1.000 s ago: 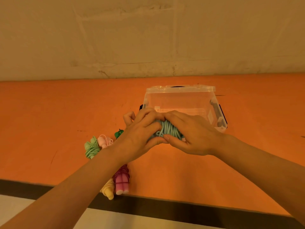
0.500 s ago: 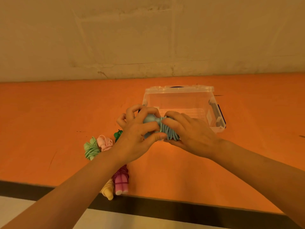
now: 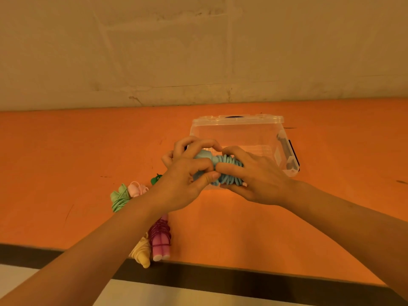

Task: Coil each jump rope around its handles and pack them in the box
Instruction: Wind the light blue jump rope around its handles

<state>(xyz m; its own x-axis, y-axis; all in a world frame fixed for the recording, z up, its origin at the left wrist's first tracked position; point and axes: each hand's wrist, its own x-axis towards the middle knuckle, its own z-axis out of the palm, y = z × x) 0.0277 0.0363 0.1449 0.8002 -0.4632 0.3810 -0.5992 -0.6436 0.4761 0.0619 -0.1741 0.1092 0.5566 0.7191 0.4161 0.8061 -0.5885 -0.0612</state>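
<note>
While both hands work at the middle of the frame, the fingers of the left hand curl round the bare pale-blue plastic handle end of a light-blue jump rope, thumb pressed against the first turns of cord. The right hand wraps the coiled section from the other side, its fingers closed over the loops so they cannot spring apart. This bundle is held in the air just in front of the near edge of the clear plastic storage box, which sits open in the upper right of the centre and looks empty.

Judging by its look, the cord is thin, springy and light; the coils will likely loosen once let go, so the grip belongs across the wound part, with the stiff handles giving the firm core.

Lower left, on the orange tabletop, lie other wound ropes: a mint-green bundle, a pale-pink one, a magenta-corded pink-handled one, a cream-yellow one, and a dark-green piece mostly hidden by the left wrist.
</note>
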